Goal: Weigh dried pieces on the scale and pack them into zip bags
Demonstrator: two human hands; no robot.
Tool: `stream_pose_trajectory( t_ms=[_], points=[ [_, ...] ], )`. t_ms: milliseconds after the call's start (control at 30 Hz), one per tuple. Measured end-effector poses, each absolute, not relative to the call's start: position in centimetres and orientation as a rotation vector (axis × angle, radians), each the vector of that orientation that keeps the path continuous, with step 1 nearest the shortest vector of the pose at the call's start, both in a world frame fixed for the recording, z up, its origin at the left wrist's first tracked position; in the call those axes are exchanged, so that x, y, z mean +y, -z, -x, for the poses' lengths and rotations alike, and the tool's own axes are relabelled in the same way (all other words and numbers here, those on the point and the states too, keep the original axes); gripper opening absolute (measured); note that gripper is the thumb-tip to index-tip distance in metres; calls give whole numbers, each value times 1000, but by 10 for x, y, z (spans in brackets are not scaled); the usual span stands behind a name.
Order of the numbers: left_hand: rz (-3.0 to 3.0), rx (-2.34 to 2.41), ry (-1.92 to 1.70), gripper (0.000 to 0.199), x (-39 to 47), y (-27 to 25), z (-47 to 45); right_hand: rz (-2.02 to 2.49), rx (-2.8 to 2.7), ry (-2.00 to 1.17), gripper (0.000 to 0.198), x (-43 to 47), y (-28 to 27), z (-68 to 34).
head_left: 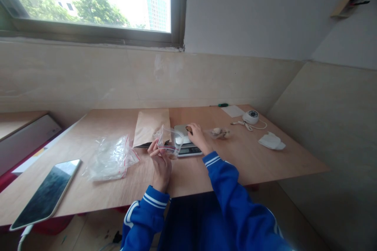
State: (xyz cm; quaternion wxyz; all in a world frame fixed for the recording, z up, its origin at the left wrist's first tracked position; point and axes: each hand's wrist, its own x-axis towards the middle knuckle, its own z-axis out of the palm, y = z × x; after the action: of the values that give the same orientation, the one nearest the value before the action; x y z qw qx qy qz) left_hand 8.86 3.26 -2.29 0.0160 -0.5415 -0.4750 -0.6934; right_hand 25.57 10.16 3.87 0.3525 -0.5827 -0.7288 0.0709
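Two hands (pixel 161 163) (pixel 198 138), one bag (pixel 169 141), one scale (pixel 188 145).

Left hand (pixel 160 162) raised near centre, fingers pinched closed and pointing up; right hand (pixel 198 136) stretched farther right, palm down, fingers curled, both forearms blue-sleeved.

Light tan wood worktop (pixel 265 160), brown kraft paper bag (pixel 151 125), clear zip bag (pixel 168 141) with a red seal line, clear bag pile (pixel 110 159) edged red, silver scale (pixel 186 141), black-screened phone (pixel 47 192) with a white rim, blue sleeves (pixel 224 180) with white-striped cuffs, white round device (pixel 250 117), green pen (pixel 223 105).
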Motion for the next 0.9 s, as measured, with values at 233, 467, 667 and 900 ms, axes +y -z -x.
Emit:
stream_pose_trajectory(
  t_ms=[233,467,667,900],
  points=[
    [1644,-1506,2287,20,35,26,-88,1628,-1775,-179,15,98,-36,-265],
    [1636,-1575,2287,27,34,25,-89,1089,-1522,-888,26,58,-96,-229],
    [1679,-1457,2223,20,31,20,-89,1263,-1731,-780,16,47,-103,-193],
    [1563,-1436,2250,19,27,16,-89,1164,-1836,-676,29,35,-90,-190]
  ],
)
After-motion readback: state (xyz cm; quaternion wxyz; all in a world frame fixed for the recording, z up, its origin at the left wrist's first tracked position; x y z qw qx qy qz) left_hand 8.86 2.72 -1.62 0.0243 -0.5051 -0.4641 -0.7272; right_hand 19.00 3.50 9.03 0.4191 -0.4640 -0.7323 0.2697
